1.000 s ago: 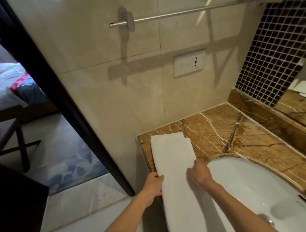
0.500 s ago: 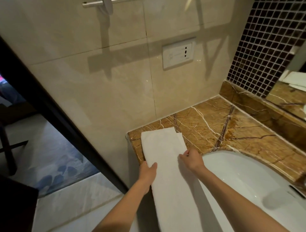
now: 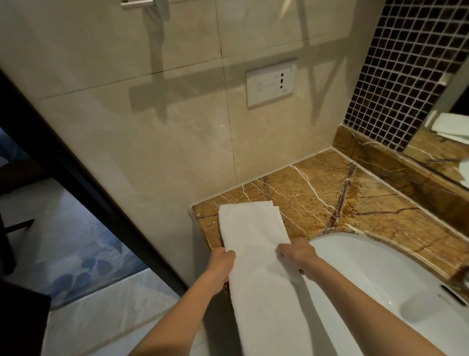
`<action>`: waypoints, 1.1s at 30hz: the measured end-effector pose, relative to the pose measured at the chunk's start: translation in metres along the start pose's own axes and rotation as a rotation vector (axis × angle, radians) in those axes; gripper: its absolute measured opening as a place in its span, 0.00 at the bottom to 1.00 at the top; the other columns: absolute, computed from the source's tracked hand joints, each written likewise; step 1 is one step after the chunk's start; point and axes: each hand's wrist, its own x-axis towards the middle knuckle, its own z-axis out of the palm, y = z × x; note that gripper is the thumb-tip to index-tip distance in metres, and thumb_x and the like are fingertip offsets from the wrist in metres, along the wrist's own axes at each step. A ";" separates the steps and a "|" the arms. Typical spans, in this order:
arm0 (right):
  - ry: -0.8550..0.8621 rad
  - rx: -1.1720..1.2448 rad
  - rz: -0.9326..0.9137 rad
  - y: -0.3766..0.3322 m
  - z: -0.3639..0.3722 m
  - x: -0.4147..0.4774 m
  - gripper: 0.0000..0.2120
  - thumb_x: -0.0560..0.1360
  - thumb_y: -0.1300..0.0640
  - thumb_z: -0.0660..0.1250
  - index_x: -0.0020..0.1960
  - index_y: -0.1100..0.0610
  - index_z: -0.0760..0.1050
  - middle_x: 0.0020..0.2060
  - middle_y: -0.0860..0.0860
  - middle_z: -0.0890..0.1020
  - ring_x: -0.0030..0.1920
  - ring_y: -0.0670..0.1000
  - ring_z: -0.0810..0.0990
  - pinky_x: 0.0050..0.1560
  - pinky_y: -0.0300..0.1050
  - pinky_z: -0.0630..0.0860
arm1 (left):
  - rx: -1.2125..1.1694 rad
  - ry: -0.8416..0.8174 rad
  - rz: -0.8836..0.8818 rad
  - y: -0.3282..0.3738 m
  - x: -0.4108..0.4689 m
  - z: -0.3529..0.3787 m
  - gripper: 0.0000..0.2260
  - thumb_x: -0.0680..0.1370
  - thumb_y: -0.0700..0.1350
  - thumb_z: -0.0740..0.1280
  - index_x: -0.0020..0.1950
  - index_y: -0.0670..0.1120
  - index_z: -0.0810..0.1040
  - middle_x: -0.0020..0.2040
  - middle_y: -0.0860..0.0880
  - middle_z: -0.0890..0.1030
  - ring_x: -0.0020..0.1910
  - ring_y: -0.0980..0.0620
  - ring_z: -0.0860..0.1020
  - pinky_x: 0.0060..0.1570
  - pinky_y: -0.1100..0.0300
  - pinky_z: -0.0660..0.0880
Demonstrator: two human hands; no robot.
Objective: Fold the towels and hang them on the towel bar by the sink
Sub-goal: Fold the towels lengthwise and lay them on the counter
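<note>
I've got the towel [image 3: 256, 244] lying on the counter [image 3: 375, 223], left hand [image 3: 221, 261] and right hand [image 3: 297, 254] pinching its opposite edges, fingers curled round them.

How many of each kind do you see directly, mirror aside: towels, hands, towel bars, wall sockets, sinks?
towel: 1
hands, left hand and right hand: 2
towel bar: 1
wall socket: 1
sink: 1
Total: 6

Brown marble counter [image 3: 317, 200] — folded white towel [image 3: 253, 228] on its left end
</note>
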 end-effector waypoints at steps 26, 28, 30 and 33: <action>0.121 -0.026 -0.175 -0.050 0.011 0.068 0.08 0.76 0.57 0.64 0.39 0.58 0.69 0.36 0.53 0.74 0.40 0.54 0.73 0.38 0.43 0.67 | -0.019 0.182 0.135 0.049 0.090 0.003 0.05 0.80 0.43 0.59 0.45 0.46 0.72 0.50 0.43 0.80 0.49 0.44 0.79 0.49 0.51 0.77; 0.133 -0.018 -0.174 -0.050 0.012 0.069 0.09 0.75 0.58 0.63 0.39 0.57 0.67 0.35 0.52 0.72 0.36 0.52 0.71 0.34 0.44 0.65 | -0.026 0.180 0.131 0.050 0.094 0.001 0.08 0.80 0.45 0.59 0.44 0.43 0.72 0.48 0.43 0.79 0.47 0.45 0.78 0.48 0.52 0.75; 0.143 0.015 -0.172 -0.049 0.011 0.068 0.09 0.75 0.59 0.62 0.37 0.57 0.65 0.34 0.52 0.71 0.35 0.52 0.69 0.34 0.44 0.64 | -0.049 0.155 0.113 0.051 0.094 0.000 0.08 0.80 0.44 0.58 0.45 0.42 0.72 0.46 0.42 0.77 0.45 0.46 0.76 0.46 0.53 0.73; 0.159 0.030 -0.180 -0.049 0.007 0.064 0.13 0.74 0.59 0.62 0.33 0.56 0.64 0.31 0.51 0.70 0.33 0.51 0.68 0.34 0.44 0.63 | -0.066 0.110 0.091 0.054 0.091 0.000 0.07 0.77 0.41 0.57 0.47 0.41 0.73 0.46 0.42 0.77 0.44 0.46 0.75 0.45 0.54 0.70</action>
